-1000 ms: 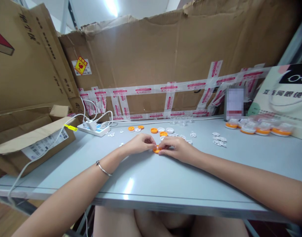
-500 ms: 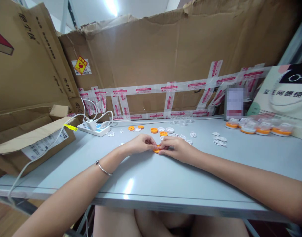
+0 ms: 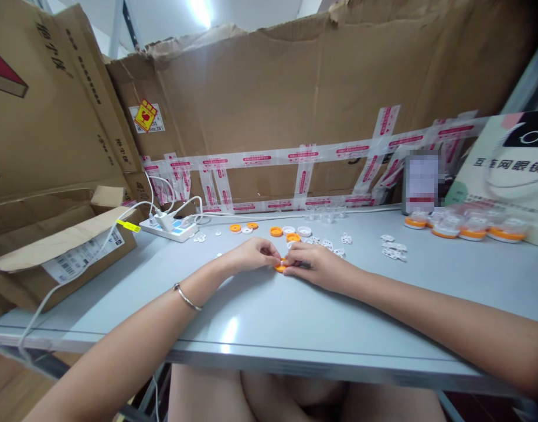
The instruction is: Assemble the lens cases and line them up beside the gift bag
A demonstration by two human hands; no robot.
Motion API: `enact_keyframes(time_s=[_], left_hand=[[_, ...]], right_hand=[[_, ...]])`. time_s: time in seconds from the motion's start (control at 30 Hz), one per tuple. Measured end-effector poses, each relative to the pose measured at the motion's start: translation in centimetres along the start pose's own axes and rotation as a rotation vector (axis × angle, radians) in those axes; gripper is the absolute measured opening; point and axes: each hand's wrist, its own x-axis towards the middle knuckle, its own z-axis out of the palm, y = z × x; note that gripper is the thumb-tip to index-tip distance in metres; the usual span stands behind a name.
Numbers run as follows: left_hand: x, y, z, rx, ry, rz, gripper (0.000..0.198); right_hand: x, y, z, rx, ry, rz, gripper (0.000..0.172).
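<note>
Near the middle of the grey table, an orange round part sits between my two hands. My left hand pinches its left side, thumb and fingers together. From the right, my right hand grips the same part with closed fingertips. Something small and whitish shows at the part's top, mostly covered by the fingers. Just behind the hands lie an orange ring, another orange ring, white rings and several small white perforated pieces.
At left, an open cardboard box stands beside a white power strip with cables. Clear pieces lie at the back. On the right are white pieces, orange-based clear cases and a phone-like device. Large cardboard stands behind.
The whole view has shifted very slightly. Both hands keep their hold on the orange part, with hardly any finger movement.
</note>
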Motion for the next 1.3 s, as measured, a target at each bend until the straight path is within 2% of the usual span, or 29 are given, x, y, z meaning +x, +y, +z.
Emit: enact_keyframes(time_s=[0.3, 0.47, 0.57, 0.67, 0.77, 0.83, 1.03, 1.17, 1.3], left_hand=[[0.3, 0.2, 0.2, 0.046, -0.004, -0.023, 0.012], [0.1, 0.4, 0.0, 0.072, -0.012, 0.002, 0.014], [-0.8, 0.7, -1.6, 0.183, 0.05, 0.062, 0.02], [-2.1, 0.8, -4.6, 0.339, 0.168, 0.086, 0.021], [-3.2, 0.5, -7.3, 0.548, 0.106, 0.005, 0.019], [-3.4, 0.0, -8.1, 0.632, 0.075, -0.065, 0.022], [-2.1, -1.5, -7.2, 0.628, 0.027, -0.131, 0.024], [-1.8, -1.7, -6.9, 0.654, 0.012, -0.112, 0.017], [-2.0, -1.3, -6.7, 0.735, 0.029, -0.059, 0.013]], right_hand=[[0.1, -0.6, -0.3, -0.103, -0.071, -0.094, 0.024], [0.2, -0.6, -0.5, -0.039, -0.079, -0.037, 0.019], [0.2, -0.4, -0.5, 0.004, -0.06, 0.005, 0.019], [0.1, -0.2, -0.6, 0.054, -0.053, 0.032, 0.017], [0.1, -0.2, -0.8, 0.092, -0.05, 0.07, 0.016], [0.1, -0.3, -0.8, 0.116, -0.05, 0.101, 0.015], [0.1, -0.3, -0.4, 0.211, -0.027, 0.187, 0.024], [0.1, -0.4, -0.5, 0.199, -0.028, 0.208, 0.033], [0.1, -0.7, -0.6, 0.179, -0.036, 0.195, 0.029]])
